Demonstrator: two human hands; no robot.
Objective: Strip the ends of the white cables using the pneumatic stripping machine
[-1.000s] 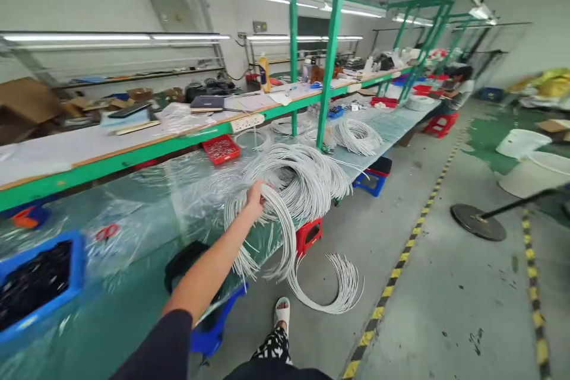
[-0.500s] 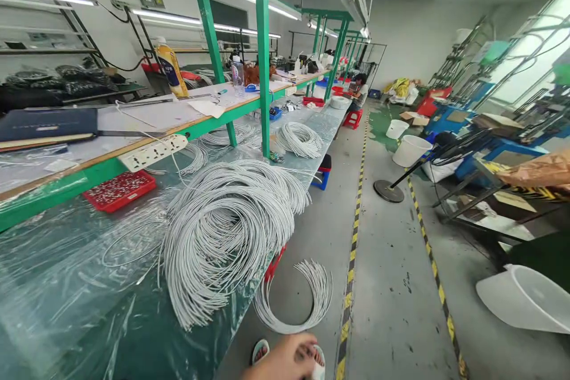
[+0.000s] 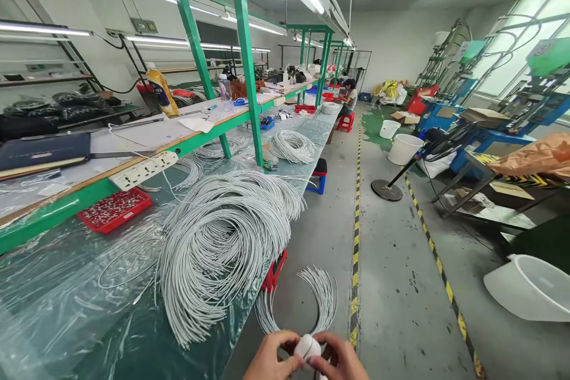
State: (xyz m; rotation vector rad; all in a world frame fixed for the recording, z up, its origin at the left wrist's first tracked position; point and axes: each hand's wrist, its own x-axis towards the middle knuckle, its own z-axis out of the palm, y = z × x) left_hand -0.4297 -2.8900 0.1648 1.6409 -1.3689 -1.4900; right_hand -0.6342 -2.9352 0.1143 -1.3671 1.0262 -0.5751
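At the bottom centre, my left hand (image 3: 278, 356) and my right hand (image 3: 337, 357) meet fingertip to fingertip. Both pinch a small white rounded case (image 3: 307, 347) with a dark seam across it. Just beyond them curves a looped bundle of white cables (image 3: 327, 303), partly hidden behind my hands; what bears it cannot be made out. A large heap of coiled white cables (image 3: 222, 249) lies on the plastic-covered workbench (image 3: 89, 320) to the left.
A red tray of small parts (image 3: 116, 211) stands under the green-framed shelf (image 3: 214, 133). Further along lies another cable coil (image 3: 293, 146). A seated person (image 3: 350, 98) is at the far end. To the right are a white tub (image 3: 525, 288), a round stand base (image 3: 386, 190) and machines.
One hand was visible at the bottom; now both are there, with the white case between them. The camera view has shifted slightly.
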